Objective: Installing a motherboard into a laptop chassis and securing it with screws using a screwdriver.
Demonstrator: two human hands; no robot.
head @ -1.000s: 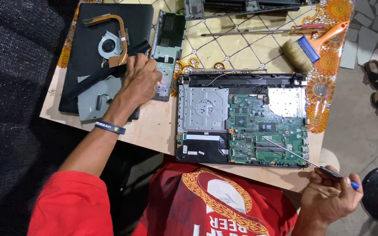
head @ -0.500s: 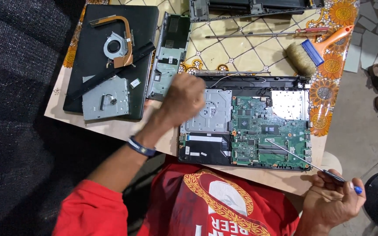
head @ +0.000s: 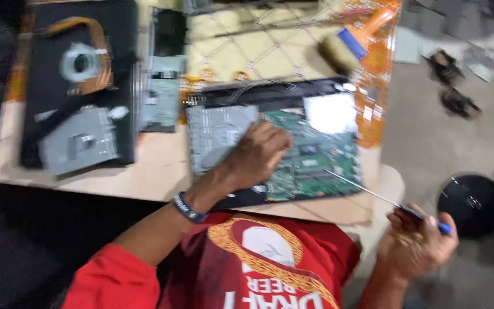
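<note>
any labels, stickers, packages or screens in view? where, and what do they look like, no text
No packages or lit screens.
White label: far right corner of the opened laptop, a pale rectangle, too blurred to detail.
Small white stickers: on the orange table edge right of the laptop.
Print on the red shirt: a pale figure in a gold wreath ring, with white lettering below.

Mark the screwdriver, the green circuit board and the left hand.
screwdriver (head: 367, 191), head view, mid-shaft.
green circuit board (head: 321, 157), head view, bare centre area.
left hand (head: 255, 154), head view, back of hand.
</note>
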